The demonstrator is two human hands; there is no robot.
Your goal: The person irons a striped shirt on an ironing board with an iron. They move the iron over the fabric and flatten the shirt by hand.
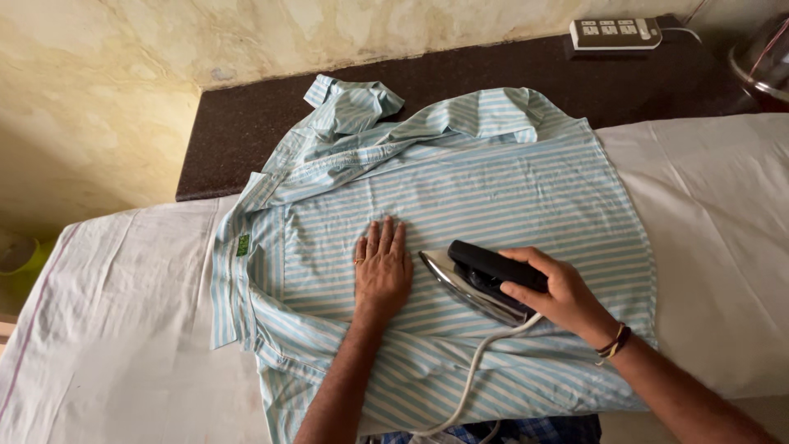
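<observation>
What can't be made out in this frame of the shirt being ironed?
Head view:
- Soleplate of the iron: faces down onto the striped shirt.
- Right hand palm: wrapped round the iron's handle.
- Left hand palm: flat on the shirt.
- Cord: its far end is cut off by the bottom edge.
- Power strip: switch positions too small to read.
- Shiny object at upper right: cut off by the edge, unidentifiable.

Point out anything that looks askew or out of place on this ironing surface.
The striped shirt lies crooked on the white sheet, its collar and one sleeve bunched onto the dark counter. The left hand presses the shirt flat; the right hand grips the iron.
</observation>
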